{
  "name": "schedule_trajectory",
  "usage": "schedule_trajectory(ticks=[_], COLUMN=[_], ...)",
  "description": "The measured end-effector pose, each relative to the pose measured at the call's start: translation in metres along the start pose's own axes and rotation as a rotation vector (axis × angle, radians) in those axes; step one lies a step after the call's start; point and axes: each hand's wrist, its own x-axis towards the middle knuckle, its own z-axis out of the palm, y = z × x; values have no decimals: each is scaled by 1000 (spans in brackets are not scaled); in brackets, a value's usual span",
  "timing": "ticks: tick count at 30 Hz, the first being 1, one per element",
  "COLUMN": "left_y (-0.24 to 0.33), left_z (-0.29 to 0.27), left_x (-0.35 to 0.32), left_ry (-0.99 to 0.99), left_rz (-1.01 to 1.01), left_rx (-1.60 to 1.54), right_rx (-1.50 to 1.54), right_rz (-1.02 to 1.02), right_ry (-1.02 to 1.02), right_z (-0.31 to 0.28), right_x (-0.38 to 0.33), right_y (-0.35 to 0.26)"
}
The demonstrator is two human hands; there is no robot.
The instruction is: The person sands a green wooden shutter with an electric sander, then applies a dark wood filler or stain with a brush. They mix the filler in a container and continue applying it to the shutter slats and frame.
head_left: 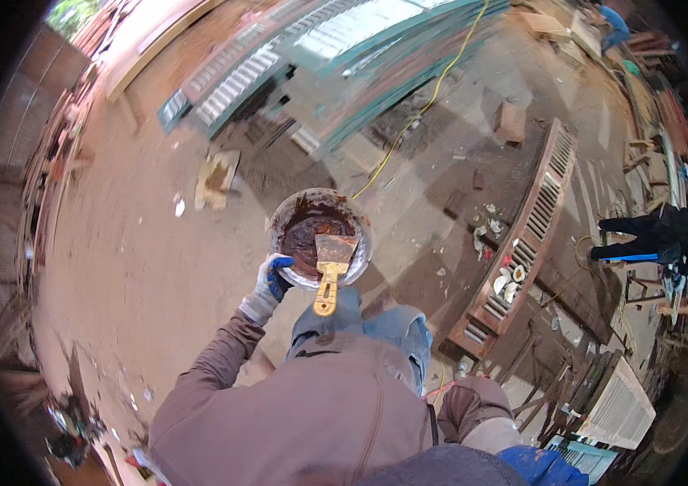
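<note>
My left hand (267, 289), in a white glove with blue palm and fingers, grips the left rim of a round, light-coloured tub (362, 259). Dark brown paste (305, 235) coats the tub's inside. Across its near rim lies a putty knife (330, 279), yellow handle toward me, its smeared metal blade over the paste; no hand touches it. My right hand (540, 467), in a similar glove, is down at the lower right edge, away from the tub. Its fingers are cut off by the frame, so what it touches does not show.
Green louvred shutters (238, 89) lie stacked ahead, with a yellow cord (433, 97) beside them. A long brown slatted frame (534, 231) rests on the right, bearing white pieces (508, 287). Stained cardboard (217, 178) lies on the dirt floor. A person in blue (615, 28) is far right.
</note>
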Motion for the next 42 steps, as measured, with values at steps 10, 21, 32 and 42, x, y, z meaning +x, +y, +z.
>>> schedule_trajectory(ticks=[10, 21, 32, 42], left_y=[72, 70, 142, 156], left_z=[161, 421, 623, 955], left_x=[262, 555, 843, 1102], left_ry=[-223, -458, -288, -596], left_rz=[-65, -76, -43, 154], left_rx=[27, 243, 231, 550], right_rx=[180, 354, 585, 546], right_rz=[-9, 109, 175, 223], right_ry=[-123, -236, -338, -500], right_z=[228, 409, 596, 725], right_x=[-66, -155, -177, -155], right_y=[161, 479, 820, 1131])
